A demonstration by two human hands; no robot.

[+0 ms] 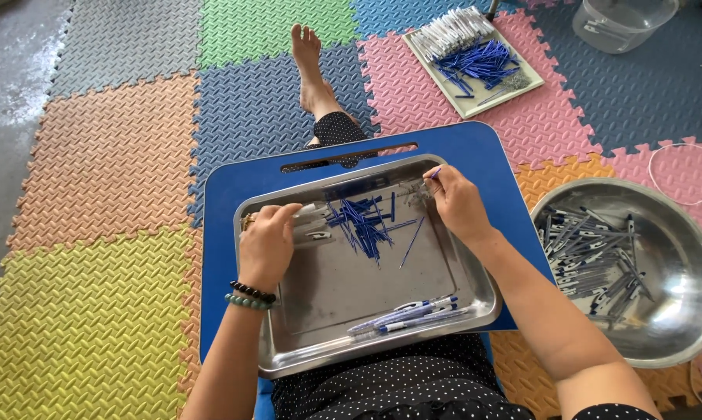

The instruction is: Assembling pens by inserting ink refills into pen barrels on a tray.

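Note:
A steel tray (343, 280) rests on a blue lap desk (475, 152) over my legs. My left hand (267, 243) is curled at the tray's left side, fingers on a white pen barrel (314, 211). At the tray's far right corner my right hand (456, 201) pinches a thin blue refill (434, 173). A heap of blue refills (363, 222) lies between the hands. Several assembled pens (409, 313) lie along the tray's near edge.
A round steel bowl (678, 264) holding several pens (592, 260) sits on the floor at my right. A flat board (522, 87) with white barrels and blue refills lies farther off. A clear plastic tub (623, 23) stands at the top right. My bare foot (308, 58) stretches over coloured foam mats.

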